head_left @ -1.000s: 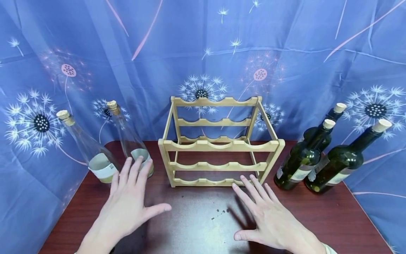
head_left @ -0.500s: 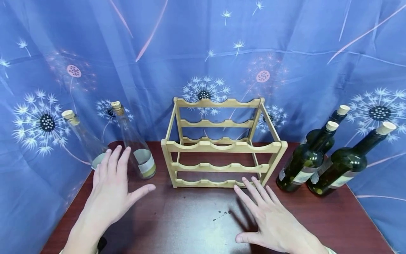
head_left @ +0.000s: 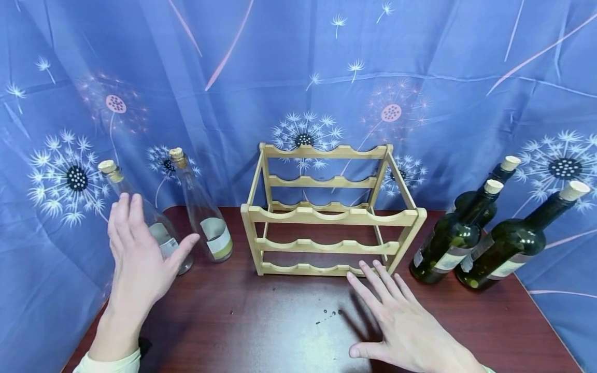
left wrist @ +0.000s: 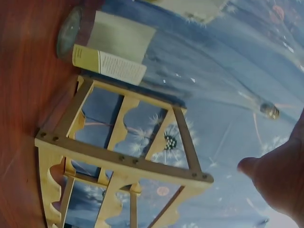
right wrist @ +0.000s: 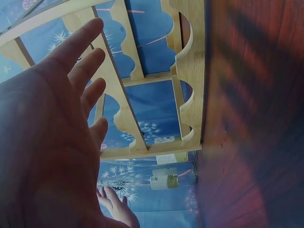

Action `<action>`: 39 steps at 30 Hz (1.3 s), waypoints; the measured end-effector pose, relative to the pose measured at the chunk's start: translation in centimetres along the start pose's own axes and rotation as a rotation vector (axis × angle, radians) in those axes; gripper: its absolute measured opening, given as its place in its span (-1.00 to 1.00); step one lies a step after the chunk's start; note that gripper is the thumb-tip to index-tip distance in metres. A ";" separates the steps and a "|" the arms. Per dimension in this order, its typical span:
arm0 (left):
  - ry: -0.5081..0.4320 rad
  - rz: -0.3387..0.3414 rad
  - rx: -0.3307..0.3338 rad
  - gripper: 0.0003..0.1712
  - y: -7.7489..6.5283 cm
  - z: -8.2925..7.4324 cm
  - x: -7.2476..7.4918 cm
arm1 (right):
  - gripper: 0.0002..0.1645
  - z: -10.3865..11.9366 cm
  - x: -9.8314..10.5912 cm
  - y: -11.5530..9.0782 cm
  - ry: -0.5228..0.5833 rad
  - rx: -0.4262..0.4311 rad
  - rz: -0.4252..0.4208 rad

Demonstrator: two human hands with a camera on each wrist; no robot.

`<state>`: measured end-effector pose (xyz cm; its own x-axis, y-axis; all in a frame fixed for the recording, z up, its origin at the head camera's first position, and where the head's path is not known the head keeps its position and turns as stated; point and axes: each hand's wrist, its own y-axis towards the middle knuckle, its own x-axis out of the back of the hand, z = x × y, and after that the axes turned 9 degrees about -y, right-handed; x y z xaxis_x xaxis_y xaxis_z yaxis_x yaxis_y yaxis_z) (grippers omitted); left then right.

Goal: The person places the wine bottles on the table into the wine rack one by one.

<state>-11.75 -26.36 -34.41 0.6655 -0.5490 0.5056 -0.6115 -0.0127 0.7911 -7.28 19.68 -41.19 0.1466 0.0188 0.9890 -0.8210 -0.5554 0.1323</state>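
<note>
My left hand (head_left: 140,254) is raised with straight fingers and thumb spread, in front of a clear corked bottle (head_left: 164,237) that it partly covers. Whether it touches that bottle I cannot tell. A second clear corked bottle (head_left: 216,238) stands between it and a wooden wine rack (head_left: 333,215); the left wrist view shows the rack and bottles apart from the thumb (left wrist: 251,166). Before the rack's front right corner, my right hand (head_left: 401,321) hovers over the table with fingers spread, holding nothing. In the right wrist view the rack's scalloped rails (right wrist: 190,71) lie beyond the fingers.
Three dark green corked bottles stand right of the rack: a front one (head_left: 445,248), a rear one (head_left: 487,204) and a right one (head_left: 508,246). A blue dandelion-print curtain (head_left: 298,52) hangs behind the reddish-brown table (head_left: 261,331). Small dark spots mark the tabletop.
My left hand has moved left and up, away from in front of the second clear bottle to the leftmost one. The right hand stays nearly still; the head view shifts slightly.
</note>
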 end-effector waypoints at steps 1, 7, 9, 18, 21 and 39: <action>-0.014 -0.017 0.011 0.25 0.0 0.3 -0.1 | 0.33 0.0 0.0 0.0 0.005 -0.001 0.000; -0.068 -0.052 0.135 0.26 -0.2 2.3 -0.5 | 0.34 0.1 0.1 -0.1 0.015 -0.004 -0.015; -0.080 -0.056 0.174 0.26 -0.3 3.0 -0.6 | 0.34 0.1 0.1 -0.1 0.014 -0.005 -0.020; -0.108 -0.050 0.334 0.26 -0.8 4.8 -1.0 | 0.34 0.1 0.2 -0.1 0.006 -0.005 -0.013; -0.122 -0.026 0.412 0.26 -1.0 5.3 -1.2 | 0.34 0.0 0.2 -0.1 0.011 0.001 -0.008; -0.152 0.071 0.609 0.30 -1.9 7.7 -2.6 | 0.33 0.0 0.0 -0.1 0.023 -0.003 -0.004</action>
<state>-15.63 -31.31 -39.90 0.5737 -0.6782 0.4592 -0.8155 -0.4210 0.3971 -7.20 19.71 -41.23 0.1372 0.0403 0.9897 -0.8219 -0.5531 0.1364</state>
